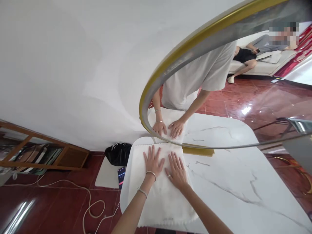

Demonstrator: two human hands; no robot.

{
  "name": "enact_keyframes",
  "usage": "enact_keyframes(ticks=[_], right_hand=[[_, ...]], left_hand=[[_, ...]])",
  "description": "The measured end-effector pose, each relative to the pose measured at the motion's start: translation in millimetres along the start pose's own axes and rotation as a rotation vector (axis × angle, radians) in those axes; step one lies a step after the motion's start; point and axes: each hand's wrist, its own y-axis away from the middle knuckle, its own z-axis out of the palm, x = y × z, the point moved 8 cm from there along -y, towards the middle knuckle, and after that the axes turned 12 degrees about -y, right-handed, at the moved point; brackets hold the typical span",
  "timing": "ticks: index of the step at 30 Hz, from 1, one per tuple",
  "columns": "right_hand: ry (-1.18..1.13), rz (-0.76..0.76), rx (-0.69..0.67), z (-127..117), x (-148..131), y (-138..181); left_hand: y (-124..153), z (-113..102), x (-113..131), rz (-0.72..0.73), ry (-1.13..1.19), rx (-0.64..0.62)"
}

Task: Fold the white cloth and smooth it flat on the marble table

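Note:
A white cloth [165, 198] with a scalloped edge lies spread on the left end of a white marbled table [226, 182]. My left hand [153, 161] rests flat on its upper part, fingers apart; two bracelets circle that wrist and forearm. To its right my right hand [177, 170] lies flat on the same cloth near its right edge, fingers stretched out, with a ring on one finger. Neither hand grips anything.
A gold-framed mirror [158, 78] rises behind the table and reflects both hands and a seated person. On the left are a black bag [118, 153], a phone [121, 177], a white cable [90, 198] and a wooden shelf [73, 157] of books.

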Motion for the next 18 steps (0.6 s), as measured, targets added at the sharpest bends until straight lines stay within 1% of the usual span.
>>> enact_keyframes(ticks=[2, 3, 6, 9, 11, 13, 15, 18], right_hand=[[-0.002, -0.058, -0.020, 11.4, -0.6, -25.9], [0.000, -0.059, -0.011, 15.9, 0.2, -36.9], [0.025, 0.021, 0.015, 27.9, 6.5, -64.2], [0.050, 0.123, -0.040, 42.5, 15.4, -88.1], [0.058, 0.161, -0.095, 52.4, 21.2, -105.0], [0.067, 0.184, -0.135, 60.6, 26.8, -121.5], [0.078, 0.193, -0.168, 66.6, 31.1, -134.2], [0.094, 0.192, -0.196, 66.8, 33.0, -137.2]], left_hand=[[-9.3, 0.9, -3.2, -0.025, 0.007, -0.018], [-15.0, 1.8, -4.3, -0.039, 0.015, -0.021], [-33.1, 6.1, -6.3, -0.049, 0.044, -0.027], [-51.3, 9.2, -10.3, -0.056, 0.073, -0.039], [-63.9, 8.8, -18.9, -0.121, 0.094, -0.043], [-75.3, 6.5, -32.5, -0.220, 0.109, -0.035], [-83.3, 4.3, -45.5, -0.283, 0.111, -0.026], [-81.2, 3.6, -55.6, -0.257, 0.098, -0.030]])
